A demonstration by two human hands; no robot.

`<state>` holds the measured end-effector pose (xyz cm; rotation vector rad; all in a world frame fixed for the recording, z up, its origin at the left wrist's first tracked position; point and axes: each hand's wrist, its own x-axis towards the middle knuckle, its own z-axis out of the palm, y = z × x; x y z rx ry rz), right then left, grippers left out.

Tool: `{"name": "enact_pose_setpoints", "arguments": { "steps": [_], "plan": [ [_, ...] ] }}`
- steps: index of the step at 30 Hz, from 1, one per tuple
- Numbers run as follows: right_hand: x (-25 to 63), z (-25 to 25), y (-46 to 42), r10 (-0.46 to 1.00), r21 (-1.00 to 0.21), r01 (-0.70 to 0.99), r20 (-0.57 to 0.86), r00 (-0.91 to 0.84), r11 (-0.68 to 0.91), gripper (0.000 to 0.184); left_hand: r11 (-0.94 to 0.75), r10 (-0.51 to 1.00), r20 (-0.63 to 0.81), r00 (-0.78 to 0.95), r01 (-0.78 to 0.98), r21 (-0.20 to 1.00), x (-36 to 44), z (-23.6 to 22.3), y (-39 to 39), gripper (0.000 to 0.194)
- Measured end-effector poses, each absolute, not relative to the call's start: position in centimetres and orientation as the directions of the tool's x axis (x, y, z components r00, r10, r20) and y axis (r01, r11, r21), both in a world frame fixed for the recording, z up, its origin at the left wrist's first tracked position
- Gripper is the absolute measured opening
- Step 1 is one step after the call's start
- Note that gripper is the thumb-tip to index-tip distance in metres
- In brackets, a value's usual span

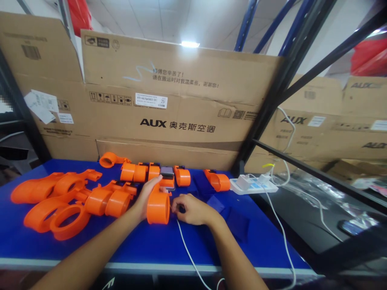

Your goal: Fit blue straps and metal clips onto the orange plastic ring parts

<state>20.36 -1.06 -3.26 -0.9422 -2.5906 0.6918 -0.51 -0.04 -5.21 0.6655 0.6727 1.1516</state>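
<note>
The left hand (145, 198) has its fingers clamped on an orange ring (158, 207) above the blue table (130, 245). Beside it, the right hand's (191, 209) fingertips are pinched together near a white cable (185, 243). Beyond stands a cardboard box (181, 100).

At least twelve orange ringed parts (158, 208) are being seen across the left and centre of the frame, the exact count being obscured by overlap. Right of centre, one white power strip (256, 189) and two white plugs (243, 182) are being shown.
</note>
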Motion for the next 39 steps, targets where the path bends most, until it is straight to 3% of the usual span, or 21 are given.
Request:
{"name": "enact_pose_setpoints", "arguments": {
  "steps": [10,16,22,39],
  "plan": [
    [20.9,-3.2,0.0,0.761,-0.420,0.634,0.368,-0.534,0.649,0.018,0.333,0.934,-0.168,0.315,-0.602,0.726,-0.6,-5.6,0.3,0.044],
    [20.7,-3.9,-0.1,0.748,-0.343,0.665,0.308,-0.588,0.664,0.020,0.219,0.965,-0.059,0.255,-0.661,0.718,0.1,-5.3,-0.2,0.033],
    [20.6,-4.3,-0.1,0.773,-0.301,0.712,0.248,-0.584,0.635,0.032,0.152,0.979,-0.043,0.201,-0.565,0.811,0.4,-6.3,0.2,0.030],
    [19.6,-4.7,-0.2,0.778,-0.230,0.745,0.257,-0.574,0.626,0.019,0.139,0.972,-0.024,0.232,-0.494,0.858,0.5,-6.2,0.0,0.034]
  ]
}}
